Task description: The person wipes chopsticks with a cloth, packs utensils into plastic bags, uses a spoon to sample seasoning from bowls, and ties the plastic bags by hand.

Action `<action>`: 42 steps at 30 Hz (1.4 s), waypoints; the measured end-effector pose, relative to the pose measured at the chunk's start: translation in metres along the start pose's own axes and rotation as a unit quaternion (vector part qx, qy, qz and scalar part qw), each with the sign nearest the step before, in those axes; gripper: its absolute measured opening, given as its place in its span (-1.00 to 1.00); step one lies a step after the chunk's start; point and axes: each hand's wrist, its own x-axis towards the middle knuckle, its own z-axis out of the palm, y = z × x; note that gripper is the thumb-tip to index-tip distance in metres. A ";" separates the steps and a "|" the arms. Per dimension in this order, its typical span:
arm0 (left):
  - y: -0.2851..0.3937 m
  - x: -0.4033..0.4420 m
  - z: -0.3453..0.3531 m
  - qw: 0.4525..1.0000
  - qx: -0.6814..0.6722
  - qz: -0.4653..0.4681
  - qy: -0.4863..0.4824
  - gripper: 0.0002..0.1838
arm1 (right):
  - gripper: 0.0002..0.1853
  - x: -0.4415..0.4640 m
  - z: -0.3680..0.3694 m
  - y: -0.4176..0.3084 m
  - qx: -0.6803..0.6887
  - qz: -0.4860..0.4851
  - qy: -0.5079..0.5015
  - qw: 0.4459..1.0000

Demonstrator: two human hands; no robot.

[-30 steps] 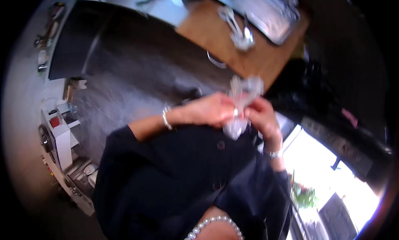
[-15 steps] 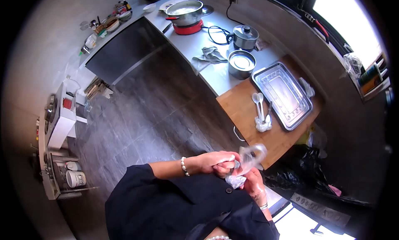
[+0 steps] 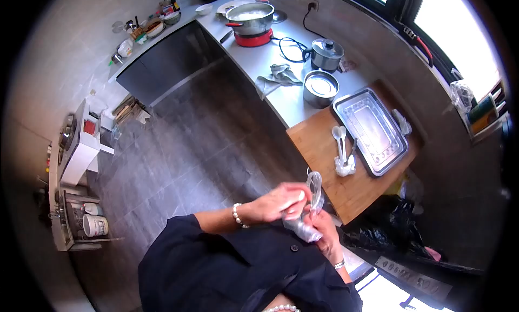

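Observation:
My left hand [image 3: 280, 203], with a pearl bracelet at the wrist, has its fingers closed on the left side of a crumpled clear plastic bag [image 3: 303, 228]. On the other side, my right hand [image 3: 325, 232] grips the same bag, and a loop of it stands up between the two hands. Both hands are in front of my dark shirt, near the corner of a wooden board [image 3: 319, 144]. On the board lie two white spoons [image 3: 339, 139] with their ends in crumpled plastic, beside a rectangular metal tray [image 3: 373, 131].
Beyond the board, a white counter [image 3: 281, 104] holds a lidded pot [image 3: 326, 55], an open pot [image 3: 320, 89], a grey cloth [image 3: 280, 77] and a large pot [image 3: 251, 19] on a red cooker [image 3: 254, 38]. A black bag [image 3: 386, 225] lies at right; an open drawer [image 3: 81, 239] is at lower left.
The view has steadied and tilted up, showing the counter. Between my hands, the plastic has been gathered narrower, and its loop stands more upright than half a second ago.

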 end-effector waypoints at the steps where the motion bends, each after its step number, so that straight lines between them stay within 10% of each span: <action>1: 0.007 0.003 0.006 0.985 0.111 0.127 0.033 -0.80 | -0.67 0.002 0.005 -0.005 -0.039 -0.025 0.044 0.998; 4: 0.036 0.013 0.003 0.658 0.663 0.350 0.076 -0.83 | -0.67 0.010 -0.002 -0.020 -0.032 -0.045 0.008 0.998; 6: 0.029 0.023 0.012 0.902 0.357 0.219 0.101 -0.92 | -0.69 -0.002 0.011 -0.030 -0.011 -0.020 0.008 1.000; 12: 0.022 0.042 0.014 0.660 0.681 0.317 0.012 -0.91 | -0.76 -0.004 0.000 -0.035 -0.271 -0.056 0.001 0.961; 16: 0.012 0.065 0.022 0.950 0.311 -0.035 0.008 -0.87 | -0.79 -0.009 0.003 -0.044 -0.507 -0.080 -0.116 0.850; 23: -0.008 0.081 0.028 0.966 0.255 -0.048 0.006 -0.78 | -0.61 -0.008 -0.011 -0.021 -0.290 -0.090 0.041 0.952; 25: -0.007 0.069 0.020 0.896 0.427 0.116 -0.038 -0.68 | -0.53 -0.016 -0.006 -0.033 -0.320 -0.046 0.046 0.945; 27: -0.002 0.056 0.011 0.694 0.668 0.242 -0.117 -0.60 | -0.50 -0.021 -0.002 -0.036 -0.328 -0.052 0.029 0.943; 32: 0.009 0.043 0.011 0.577 0.799 0.127 -0.109 -0.85 | -0.46 -0.020 -0.008 -0.036 -0.301 -0.024 0.031 0.953; 38: 0.010 0.053 0.001 0.899 0.410 -0.152 -0.018 -0.87 | -0.59 -0.011 -0.017 -0.033 -0.169 -0.017 -0.008 0.985; 42: 0.000 0.055 0.015 0.936 0.324 -0.138 0.004 -0.87 | -0.66 -0.003 -0.026 -0.026 -0.011 0.023 -0.061 0.998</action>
